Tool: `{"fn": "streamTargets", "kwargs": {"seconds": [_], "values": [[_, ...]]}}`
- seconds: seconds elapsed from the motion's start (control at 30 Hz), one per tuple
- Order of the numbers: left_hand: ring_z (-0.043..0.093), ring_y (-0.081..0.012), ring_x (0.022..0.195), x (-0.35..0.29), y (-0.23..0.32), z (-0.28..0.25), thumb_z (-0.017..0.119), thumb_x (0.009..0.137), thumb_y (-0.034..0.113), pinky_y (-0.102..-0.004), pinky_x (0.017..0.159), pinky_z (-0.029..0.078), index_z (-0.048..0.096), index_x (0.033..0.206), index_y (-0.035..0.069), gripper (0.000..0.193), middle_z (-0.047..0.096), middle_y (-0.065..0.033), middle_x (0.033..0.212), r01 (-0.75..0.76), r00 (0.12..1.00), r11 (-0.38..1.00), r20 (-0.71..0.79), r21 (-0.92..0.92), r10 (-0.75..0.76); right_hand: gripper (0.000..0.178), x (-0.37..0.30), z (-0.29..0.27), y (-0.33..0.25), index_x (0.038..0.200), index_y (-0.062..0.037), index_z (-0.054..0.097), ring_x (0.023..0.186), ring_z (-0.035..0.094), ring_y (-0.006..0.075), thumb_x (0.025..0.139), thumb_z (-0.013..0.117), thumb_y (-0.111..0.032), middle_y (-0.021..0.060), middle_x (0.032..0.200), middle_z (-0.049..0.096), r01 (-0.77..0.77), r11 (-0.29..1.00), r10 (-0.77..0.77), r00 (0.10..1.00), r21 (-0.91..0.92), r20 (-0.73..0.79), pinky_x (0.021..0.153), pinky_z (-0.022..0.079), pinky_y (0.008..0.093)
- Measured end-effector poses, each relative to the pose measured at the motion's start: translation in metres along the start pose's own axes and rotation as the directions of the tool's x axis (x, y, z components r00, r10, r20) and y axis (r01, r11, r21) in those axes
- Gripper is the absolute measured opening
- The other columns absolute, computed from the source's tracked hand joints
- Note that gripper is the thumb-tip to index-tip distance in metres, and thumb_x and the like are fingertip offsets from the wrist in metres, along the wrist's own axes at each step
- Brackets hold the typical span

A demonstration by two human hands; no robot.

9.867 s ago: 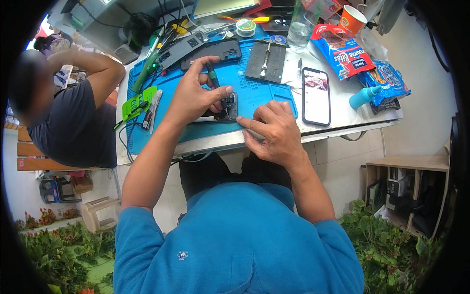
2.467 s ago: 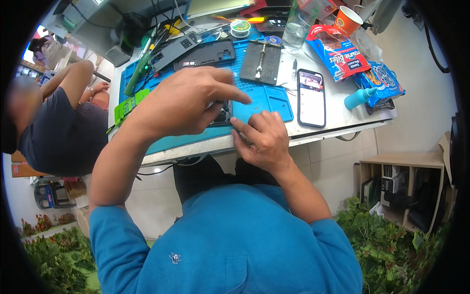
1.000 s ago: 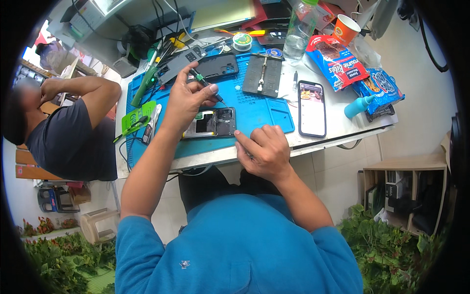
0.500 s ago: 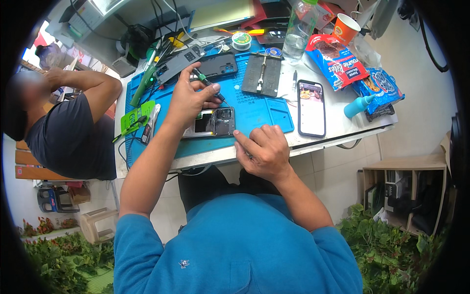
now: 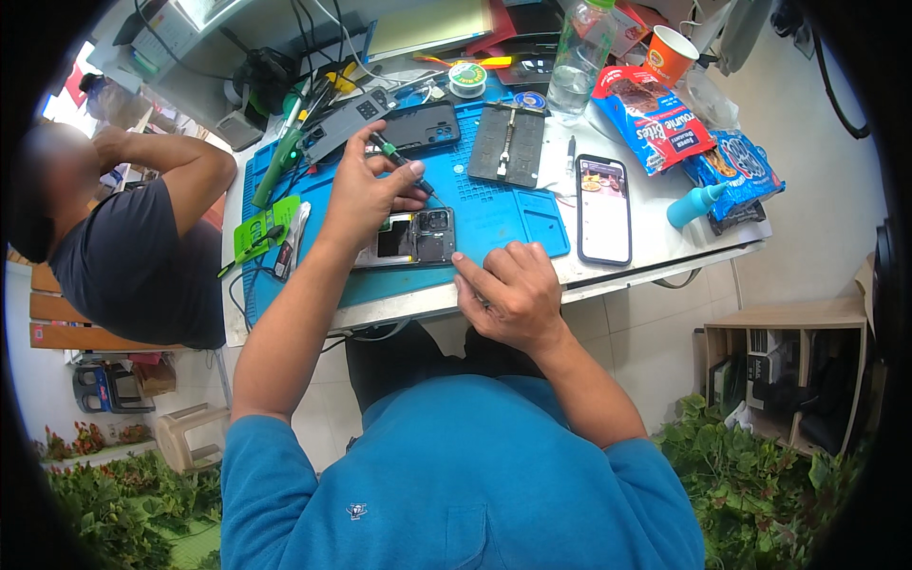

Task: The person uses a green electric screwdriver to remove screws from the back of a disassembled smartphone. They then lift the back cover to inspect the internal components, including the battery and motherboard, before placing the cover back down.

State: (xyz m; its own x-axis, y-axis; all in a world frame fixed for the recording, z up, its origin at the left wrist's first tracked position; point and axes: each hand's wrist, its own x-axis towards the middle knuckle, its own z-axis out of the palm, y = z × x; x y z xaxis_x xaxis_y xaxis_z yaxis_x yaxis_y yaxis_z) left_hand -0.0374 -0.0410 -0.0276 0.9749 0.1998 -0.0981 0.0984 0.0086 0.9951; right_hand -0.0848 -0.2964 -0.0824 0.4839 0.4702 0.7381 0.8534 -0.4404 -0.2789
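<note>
A screwdriver [image 5: 388, 148] with a dark and green handle is in my left hand [image 5: 364, 190], closed around it with the index finger near the handle's end. Its shaft slants down toward the upper edge of an opened phone [image 5: 432, 249], by the camera lenses. That phone lies flat on the blue work mat [image 5: 494, 223], its inner parts and battery exposed. My right hand [image 5: 513, 290] has its index finger stretched to the phone's right edge, with the fingertip at or touching it. The thumb is apart from that finger, and the other fingers are curled; nothing shows between them.
Beyond lie a phone back cover [image 5: 347, 123], a dark phone holder [image 5: 508, 142] and a solder spool [image 5: 466, 80]. To the right are a lit phone [image 5: 604, 211], a teal bottle [image 5: 696, 205], snack packs [image 5: 655, 119] and a water bottle [image 5: 579, 66]. Another person [image 5: 142, 247] sits at left.
My hands, the screwdriver and the opened phone show no visible movement. The other person's head at the left has shifted slightly.
</note>
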Motion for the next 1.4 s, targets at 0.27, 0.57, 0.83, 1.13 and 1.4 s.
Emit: {"fn": "streamTargets", "kwargs": {"seconds": [0.27, 0.57, 0.83, 1.13, 1.4], "values": [[0.081, -0.0267, 0.087, 0.0, 0.001, 0.001, 0.086, 0.101, 0.006, -0.0398, 0.074, 0.073, 0.025, 0.172, 0.006, 0.094, 0.075, -0.0168, 0.111, -0.01, 1.0, 1.0, -0.003, 0.003, 0.01, 0.023, 0.0, 0.0, 0.0, 0.111, -0.0086, 0.087, 0.074, 0.053, 0.0191, 0.09, 0.086, -0.017, 0.0007, 0.079, 0.053, 0.0, 1.0, 0.0, 1.0, -0.008, 0.001, 0.069, 0.039, 0.039], [0.083, -0.0251, 0.09, -0.013, 0.006, 0.011, 0.085, 0.101, 0.004, -0.0366, 0.073, 0.072, 0.03, 0.17, 0.004, 0.088, 0.078, -0.0162, 0.112, -0.194, 0.981, 0.975, -0.005, 0.111, 0.196, 0.023, 0.0, 0.001, 0.0, 0.111, -0.008, 0.087, 0.073, 0.052, 0.0189, 0.09, 0.086, -0.017, 0.0009, 0.079, 0.053, 0.001, 1.0, -0.001, 1.0, -0.003, -0.005, 0.068, 0.038, 0.0388], [0.082, -0.0193, 0.092, -0.024, 0.005, 0.018, 0.084, 0.103, 0.005, -0.0315, 0.078, 0.069, 0.032, 0.17, 0.006, 0.084, 0.078, -0.0118, 0.111, -0.435, 0.894, 0.834, 0.053, 0.339, 0.444, 0.024, 0.0, 0.0, 0.0, 0.111, -0.0082, 0.087, 0.074, 0.052, 0.0194, 0.089, 0.086, -0.018, 0.0009, 0.079, 0.053, -0.003, 1.0, 0.003, 1.0, -0.008, -0.001, 0.068, 0.038, 0.0392], [0.08, -0.0242, 0.068, 0.002, 0.013, 0.016, 0.093, 0.098, 0.016, -0.0358, 0.055, 0.067, 0.033, 0.165, 0.0, 0.091, 0.076, -0.0135, 0.092, -0.121, 0.992, 0.97, -0.014, 0.209, 0.127, 0.023, 0.002, 0.0, 0.0, 0.11, -0.0086, 0.087, 0.075, 0.054, 0.0204, 0.089, 0.086, -0.017, 0.0012, 0.08, 0.053, 0.001, 1.0, -0.001, 1.0, -0.001, -0.014, 0.069, 0.039, 0.0396], [0.08, -0.0251, 0.069, 0.009, 0.009, 0.014, 0.093, 0.098, 0.018, -0.0378, 0.056, 0.069, 0.033, 0.164, 0.001, 0.091, 0.074, -0.0111, 0.089, -0.074, 0.997, 0.973, 0.003, 0.221, 0.076, 0.031, -0.002, 0.002, 0.001, 0.116, -0.0117, 0.086, 0.073, 0.054, 0.0206, 0.085, 0.088, -0.015, 0.0003, 0.078, 0.054, -0.015, 1.0, 0.015, 1.0, 0.009, -0.009, 0.069, 0.038, 0.0395]]}}
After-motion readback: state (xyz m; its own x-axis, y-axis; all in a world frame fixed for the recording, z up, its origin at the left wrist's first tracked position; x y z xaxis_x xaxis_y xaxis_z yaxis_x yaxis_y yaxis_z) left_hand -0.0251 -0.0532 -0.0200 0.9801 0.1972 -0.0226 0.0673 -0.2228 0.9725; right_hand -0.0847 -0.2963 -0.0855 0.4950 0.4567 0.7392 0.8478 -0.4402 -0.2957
